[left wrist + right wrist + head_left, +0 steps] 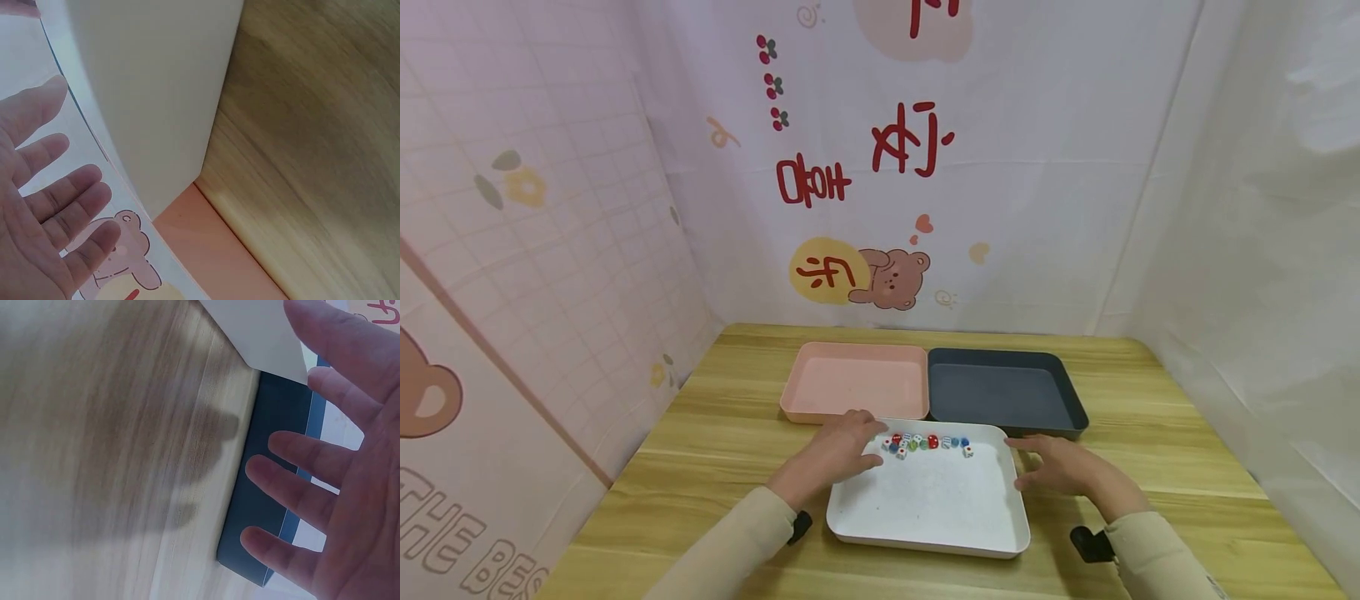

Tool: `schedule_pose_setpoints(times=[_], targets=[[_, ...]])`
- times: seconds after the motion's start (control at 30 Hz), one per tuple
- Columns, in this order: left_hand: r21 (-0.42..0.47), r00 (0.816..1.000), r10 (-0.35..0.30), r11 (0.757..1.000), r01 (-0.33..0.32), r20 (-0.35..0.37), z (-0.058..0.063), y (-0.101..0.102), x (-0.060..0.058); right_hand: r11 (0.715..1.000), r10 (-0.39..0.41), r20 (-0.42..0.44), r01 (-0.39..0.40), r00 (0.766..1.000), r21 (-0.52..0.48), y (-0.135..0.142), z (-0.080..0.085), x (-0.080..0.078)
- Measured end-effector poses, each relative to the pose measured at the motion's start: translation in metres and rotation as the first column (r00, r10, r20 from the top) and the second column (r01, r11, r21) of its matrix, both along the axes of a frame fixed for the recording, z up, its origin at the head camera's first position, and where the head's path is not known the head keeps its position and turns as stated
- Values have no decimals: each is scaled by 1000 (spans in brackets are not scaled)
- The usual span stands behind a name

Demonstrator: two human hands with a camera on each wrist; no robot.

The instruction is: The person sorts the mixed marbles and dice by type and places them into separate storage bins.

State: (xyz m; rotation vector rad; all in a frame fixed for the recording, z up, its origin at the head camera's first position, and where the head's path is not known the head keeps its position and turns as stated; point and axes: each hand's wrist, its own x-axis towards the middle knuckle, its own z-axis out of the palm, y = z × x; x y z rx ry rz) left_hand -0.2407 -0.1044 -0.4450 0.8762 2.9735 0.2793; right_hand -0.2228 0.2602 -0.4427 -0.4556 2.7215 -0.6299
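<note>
A white tray (pixel 925 517) lies on the wooden table, with several small dice (pixel 933 441) and coloured beads (pixel 955 442) gathered along its far side. My left hand (pixel 838 448) hovers over the tray's left rim, fingers spread and holding nothing. In the left wrist view the same hand (pixel 53 212) shows loosely extended fingers beside the white tray wall (pixel 156 106). At the tray's right rim is my right hand (pixel 1060 467), its fingers reaching toward the far corner. The right wrist view shows that hand (pixel 350 469) with separated fingers and a bare palm.
Behind the white tray stand a pink tray (pixel 859 385) on the left and a dark blue tray (pixel 1000 393) on the right, side by side. Printed cloth walls (pixel 1037 208) enclose the wooden table (pixel 715 417) at the back and both sides.
</note>
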Motion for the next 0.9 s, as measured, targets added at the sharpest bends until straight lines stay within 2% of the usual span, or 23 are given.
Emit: schedule_pose_setpoints(times=[0.3,0.63,0.77,0.9], targets=[[-78,1000,-20,997,21,6,-4,9,-4,999,-40,69,42,997,-28,0,-2,0],[-199,999,-27,980,19,-40,-8,11,-10,999,-38,48,39,998,-24,2,-2,2],[-250,995,-57,968,34,-87,-9,13,-11,999,-41,47,42,998,-18,2,-1,3],[-285,983,-89,958,39,-163,-10,16,-13,999,-40,45,41,998,-21,2,-2,3]])
